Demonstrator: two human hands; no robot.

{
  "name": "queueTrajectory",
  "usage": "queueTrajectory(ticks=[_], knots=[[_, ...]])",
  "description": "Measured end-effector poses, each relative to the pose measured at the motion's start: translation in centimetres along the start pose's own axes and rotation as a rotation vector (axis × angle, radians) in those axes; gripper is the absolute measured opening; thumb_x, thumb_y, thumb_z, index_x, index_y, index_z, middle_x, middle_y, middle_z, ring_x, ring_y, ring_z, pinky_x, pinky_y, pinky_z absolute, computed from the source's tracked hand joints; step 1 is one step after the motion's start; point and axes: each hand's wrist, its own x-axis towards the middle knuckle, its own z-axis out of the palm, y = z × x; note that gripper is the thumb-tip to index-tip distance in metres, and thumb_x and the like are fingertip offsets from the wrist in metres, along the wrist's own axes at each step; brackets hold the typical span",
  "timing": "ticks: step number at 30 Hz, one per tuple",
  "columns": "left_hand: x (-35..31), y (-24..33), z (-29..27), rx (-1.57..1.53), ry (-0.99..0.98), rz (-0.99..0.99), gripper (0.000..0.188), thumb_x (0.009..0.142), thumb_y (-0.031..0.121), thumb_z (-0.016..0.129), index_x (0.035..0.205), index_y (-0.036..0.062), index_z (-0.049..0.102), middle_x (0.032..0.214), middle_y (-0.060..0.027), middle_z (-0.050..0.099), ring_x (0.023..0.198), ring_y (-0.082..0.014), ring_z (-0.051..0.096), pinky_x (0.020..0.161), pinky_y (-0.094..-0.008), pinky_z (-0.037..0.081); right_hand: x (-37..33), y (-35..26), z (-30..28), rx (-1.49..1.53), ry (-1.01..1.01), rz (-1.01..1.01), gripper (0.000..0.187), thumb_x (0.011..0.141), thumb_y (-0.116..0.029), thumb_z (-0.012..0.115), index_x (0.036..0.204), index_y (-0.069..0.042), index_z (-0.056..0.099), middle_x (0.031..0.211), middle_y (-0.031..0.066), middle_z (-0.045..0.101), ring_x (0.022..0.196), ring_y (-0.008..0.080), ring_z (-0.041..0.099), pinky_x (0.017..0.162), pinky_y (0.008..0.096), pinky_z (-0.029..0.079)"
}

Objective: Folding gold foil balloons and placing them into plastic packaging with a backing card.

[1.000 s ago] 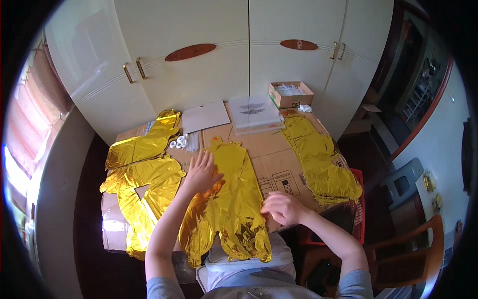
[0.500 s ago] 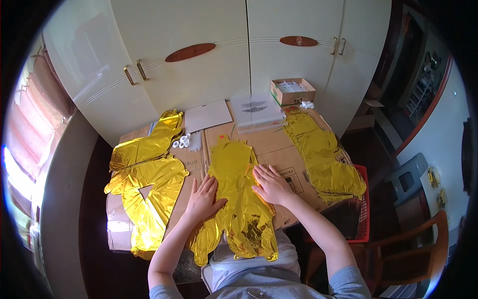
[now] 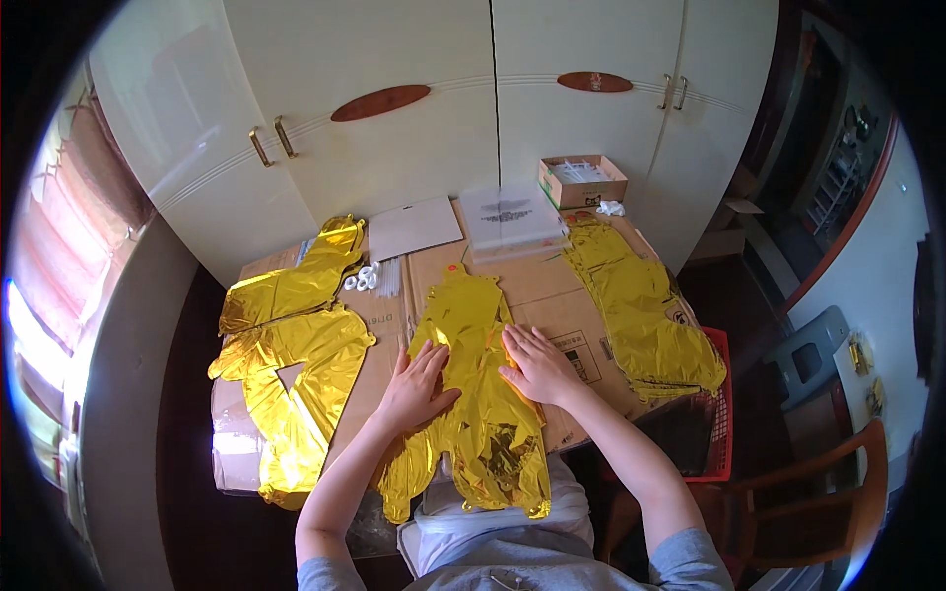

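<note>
A flat gold foil balloon (image 3: 473, 305) lies in front of me on a cardboard sheet, its lower end hanging over the near edge towards my lap. My left hand (image 3: 419, 386) rests open on its left side, fingers stretched over the foil. Along the right side lies my right hand (image 3: 542, 366), also open, palm down with fingers flat. A strip of orange shows beside that hand; what it belongs to is hidden. More gold foil balloons (image 3: 320, 360) lie flat at the left, and a stack of gold foil (image 3: 631, 295) is at the right.
Behind the middle balloon are white rolls (image 3: 367, 278), thin clear sticks (image 3: 390, 278), a pale board (image 3: 414, 229) and a clear plastic bag (image 3: 510, 222). A small box (image 3: 581, 182) of white pieces stands far right. A red basket (image 3: 724, 433) and wooden chair (image 3: 828, 463) flank the right edge.
My left hand has slid slightly right and up over the foil, and the balloon's left upper edge has shifted inward. My right hand stays almost in place.
</note>
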Motion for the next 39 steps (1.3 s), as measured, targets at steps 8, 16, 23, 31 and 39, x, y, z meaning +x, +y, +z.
queueTrajectory(ticks=[8, 16, 23, 31, 39], knots=[[0.0, -0.7, 0.1, 0.032, 0.024, 0.004, 0.068, 0.086, 0.043, 0.064, 0.138, 0.0036, 0.044, 0.141, -0.0137, 0.047, 0.139, -0.0328, 0.035, 0.114, -0.0608, 0.015, -0.1, 0.1, 0.3, -0.013, 0.036, -0.008, 0.071, 0.101, -0.048, 0.036, 0.147, 0.005, 0.026, 0.153, 0.0214, 0.029, 0.143, 0.0313, 0.028, 0.12, 0.0423, 0.017], [-0.7, -0.9, -0.6, 0.052, -0.031, 0.043, 0.063, 0.085, 0.045, 0.065, 0.131, 0.0054, 0.052, 0.139, -0.0103, 0.049, 0.138, -0.0303, 0.037, 0.113, -0.0623, 0.016, -0.1, 0.0, 0.2, -0.021, 0.053, -0.012, 0.071, 0.1, -0.048, 0.038, 0.146, 0.005, 0.029, 0.152, 0.0216, 0.032, 0.143, 0.0317, 0.029, 0.12, 0.0421, 0.018], [-0.1, -0.5, 0.1, 0.189, 0.041, -0.004, 0.058, 0.088, 0.046, 0.061, 0.127, 0.0031, 0.053, 0.135, -0.0105, 0.051, 0.138, -0.0303, 0.037, 0.112, -0.0647, 0.016, -0.1, 0.0, 0.2, -0.026, 0.039, -0.011, 0.072, 0.1, -0.049, 0.037, 0.146, 0.006, 0.029, 0.152, 0.0218, 0.032, 0.143, 0.0312, 0.029, 0.12, 0.0416, 0.017], [1.2, -0.5, 0.2, 0.199, 0.047, -0.019, 0.055, 0.087, 0.046, 0.061, 0.12, 0.0025, 0.056, 0.132, -0.0122, 0.051, 0.139, -0.0317, 0.036, 0.111, -0.0668, 0.016, -0.1, -0.2, 0.0, -0.021, 0.032, -0.006, 0.073, 0.1, -0.05, 0.036, 0.146, 0.005, 0.028, 0.152, 0.0214, 0.032, 0.143, 0.0306, 0.029, 0.12, 0.0414, 0.017], [9.0, -3.2, -0.9, 0.137, 0.141, -0.288, 0.055, 0.083, 0.05, 0.064, 0.111, 0.003, 0.063, 0.116, -0.0144, 0.057, 0.116, -0.03, 0.051, 0.098, -0.0488, 0.039, -0.1, 0.1, 0.4, -0.027, 0.056, -0.019, 0.073, 0.1, -0.049, 0.038, 0.146, 0.005, 0.029, 0.152, 0.0215, 0.032, 0.143, 0.0309, 0.029, 0.12, 0.0416, 0.018]])
